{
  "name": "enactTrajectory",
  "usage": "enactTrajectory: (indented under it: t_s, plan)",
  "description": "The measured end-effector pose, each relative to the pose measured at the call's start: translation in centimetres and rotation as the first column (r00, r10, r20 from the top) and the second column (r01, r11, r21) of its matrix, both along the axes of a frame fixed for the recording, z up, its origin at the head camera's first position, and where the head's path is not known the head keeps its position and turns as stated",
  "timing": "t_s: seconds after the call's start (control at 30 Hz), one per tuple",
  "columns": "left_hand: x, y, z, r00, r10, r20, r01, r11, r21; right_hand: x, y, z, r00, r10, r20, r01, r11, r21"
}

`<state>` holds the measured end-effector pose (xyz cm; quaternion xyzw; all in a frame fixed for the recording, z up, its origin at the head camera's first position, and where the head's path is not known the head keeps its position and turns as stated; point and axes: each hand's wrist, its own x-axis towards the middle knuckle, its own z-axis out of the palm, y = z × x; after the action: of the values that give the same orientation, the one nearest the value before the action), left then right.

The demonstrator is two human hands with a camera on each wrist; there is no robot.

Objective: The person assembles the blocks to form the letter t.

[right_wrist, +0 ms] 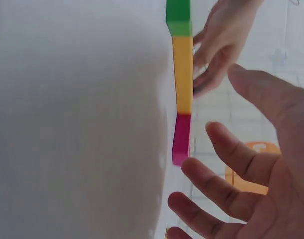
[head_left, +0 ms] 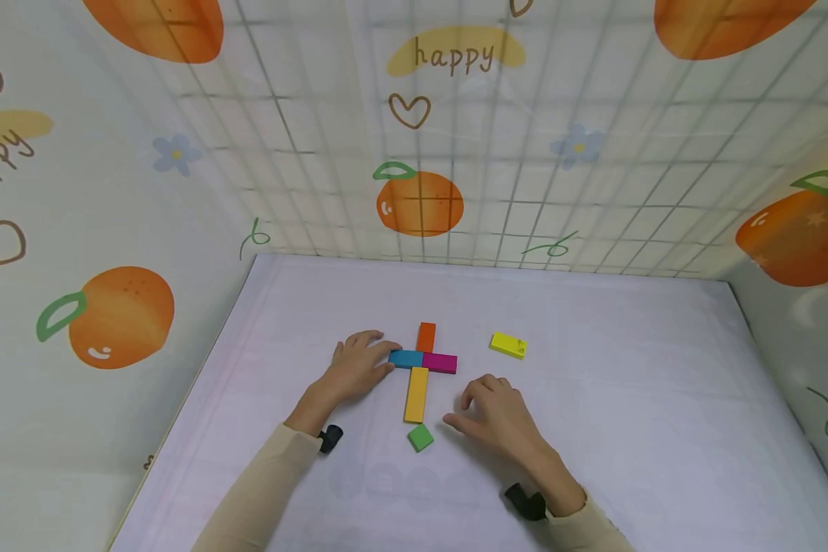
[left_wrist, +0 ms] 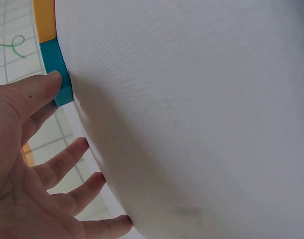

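Observation:
My left hand [head_left: 356,368] pinches the left end of a blue block [head_left: 406,359] between thumb and index finger; its other fingers are spread on the table. A magenta block [head_left: 440,363] meets the blue one end to end. Above that joint stands an orange-red block [head_left: 425,337], and below it a long amber block [head_left: 416,395], together making a cross. A green square block [head_left: 421,438] lies turned at the amber block's lower end. My right hand [head_left: 498,414] holds nothing; its fingers are loosely bent, to the right of the amber block.
A yellow block [head_left: 508,345] with a small mark on one end lies apart, right of the cross. The white tabletop [head_left: 628,368] is bordered by printed curtains [head_left: 303,176] at the back and sides. Black wrist-camera pieces [head_left: 526,503] sit at both wrists.

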<state>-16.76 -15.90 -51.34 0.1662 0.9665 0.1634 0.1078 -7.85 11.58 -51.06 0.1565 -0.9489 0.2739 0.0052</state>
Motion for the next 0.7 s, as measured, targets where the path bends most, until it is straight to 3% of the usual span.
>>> enactTrajectory:
  t_s: [0.7]
  plan:
    - [0.0, -0.1, -0.1, 1.0, -0.01, -0.01, 0.01, 1.0, 0.004, -1.6, 5.8, -0.3, 0.995, -0.096, 0.0, 0.096, 0.995, -0.041]
